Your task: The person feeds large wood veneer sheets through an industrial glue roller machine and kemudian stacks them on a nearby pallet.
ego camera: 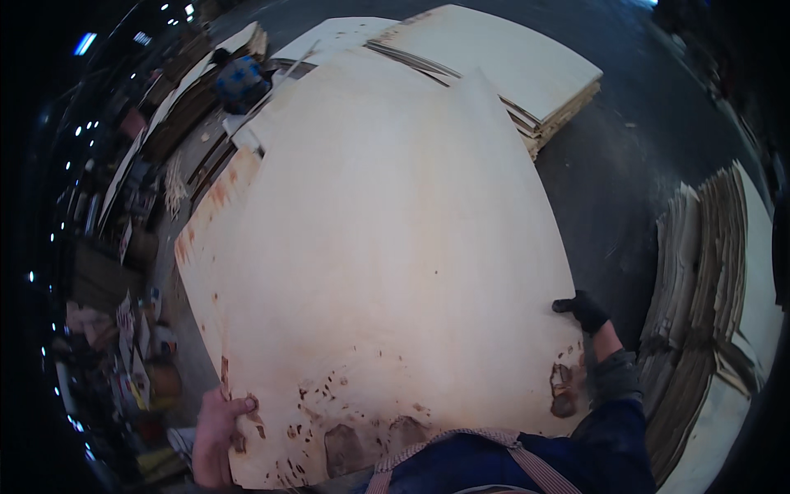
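Observation:
A large pale wood veneer sheet (395,234) spans the middle of the view, reaching from my body to the far stacks. Dark knots, brown stains and small holes mark its near end. My left hand (219,426), bare, grips the sheet's near left edge with the thumb on top. On the right edge, my right hand (583,310) in a black glove pinches the sheet, its thumb lying over the face. The fingers of both hands are hidden beneath the sheet. Another stained veneer sheet (207,253) shows under the left side.
A veneer stack (518,55) stands at the far right, partly covered by the sheet. Tall piles of veneer (697,265) rise on my right. A person (241,80) in a patterned top is low at the far left. Assorted clutter (142,352) lines the left floor.

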`<state>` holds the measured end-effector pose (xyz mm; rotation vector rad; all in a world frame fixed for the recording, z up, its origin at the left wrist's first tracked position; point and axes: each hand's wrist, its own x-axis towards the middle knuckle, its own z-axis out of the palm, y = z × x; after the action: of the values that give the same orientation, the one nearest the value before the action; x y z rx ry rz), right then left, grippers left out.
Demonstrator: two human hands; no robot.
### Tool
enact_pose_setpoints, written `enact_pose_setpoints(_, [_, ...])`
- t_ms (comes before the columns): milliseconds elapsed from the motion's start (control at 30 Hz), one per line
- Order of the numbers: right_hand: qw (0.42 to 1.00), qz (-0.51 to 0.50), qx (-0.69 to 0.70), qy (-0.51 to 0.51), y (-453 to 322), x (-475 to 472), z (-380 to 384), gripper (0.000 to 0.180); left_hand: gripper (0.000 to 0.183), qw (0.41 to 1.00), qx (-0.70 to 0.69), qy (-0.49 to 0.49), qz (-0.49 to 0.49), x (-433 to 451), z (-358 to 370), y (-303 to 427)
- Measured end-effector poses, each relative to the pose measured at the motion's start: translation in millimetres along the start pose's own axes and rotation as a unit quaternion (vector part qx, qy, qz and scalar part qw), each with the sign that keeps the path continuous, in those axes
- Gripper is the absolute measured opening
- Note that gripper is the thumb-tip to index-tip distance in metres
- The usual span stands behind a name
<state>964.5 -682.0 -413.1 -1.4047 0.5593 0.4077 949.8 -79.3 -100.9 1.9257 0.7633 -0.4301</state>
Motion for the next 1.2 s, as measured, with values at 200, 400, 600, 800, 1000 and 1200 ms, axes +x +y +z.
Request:
enact_pose_setpoints(200, [0.989, -0.046, -0.138, -0.040, -84, -79, 12, 0.023, 0.056, 0.999, -0.019, -0.033, 0.036, -105, -21, -62])
enact_pose_setpoints(400, [0.962, -0.122, -0.202, -0.138, -172, -98, 100, 0.045, 0.023, 0.997, -0.049, 0.000, 0.063, -116, -44, -104])
enact_pose_setpoints(600, [0.928, -0.151, -0.267, -0.214, -237, -47, 187, 0.044, 0.024, 0.982, -0.167, 0.085, 0.035, -129, -45, -141])
enact_pose_setpoints(800, [0.875, -0.147, -0.355, -0.295, -290, 24, 330, 0.021, 0.023, 0.954, -0.192, 0.229, -0.016, -173, -57, -133])
enact_pose_setpoints(1000, [0.803, -0.156, -0.342, -0.462, -317, 95, 475, 0.019, 0.024, 0.872, -0.311, 0.377, -0.033, -212, -44, -96])
enact_pose_setpoints(1200, [0.725, -0.145, -0.291, -0.607, -328, 78, 638, 0.017, 0.030, 0.784, -0.357, 0.497, -0.101, -258, -43, -65])
